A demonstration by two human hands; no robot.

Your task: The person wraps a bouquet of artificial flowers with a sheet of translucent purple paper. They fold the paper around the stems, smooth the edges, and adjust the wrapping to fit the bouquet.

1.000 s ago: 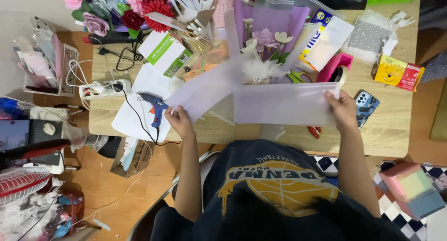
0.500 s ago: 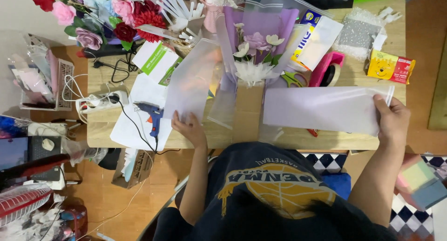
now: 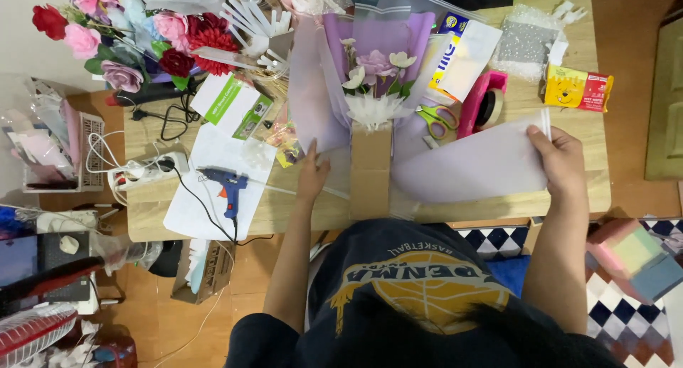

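Right hand (image 3: 563,162) pinches a pale lilac wrapping sheet (image 3: 473,170) flat on the counter (image 3: 597,190); left hand (image 3: 311,174) presses a lilac sheet (image 3: 313,98) beside the purple bouquet (image 3: 377,69). A yellow-red packet (image 3: 578,88) lies at the far right.

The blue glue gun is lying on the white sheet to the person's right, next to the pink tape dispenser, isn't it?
Not quite. The head view shows the blue glue gun lying on the white sheet, but to the person's left, beyond the left hand. The pink tape dispenser stands across the table, nearer the right hand.
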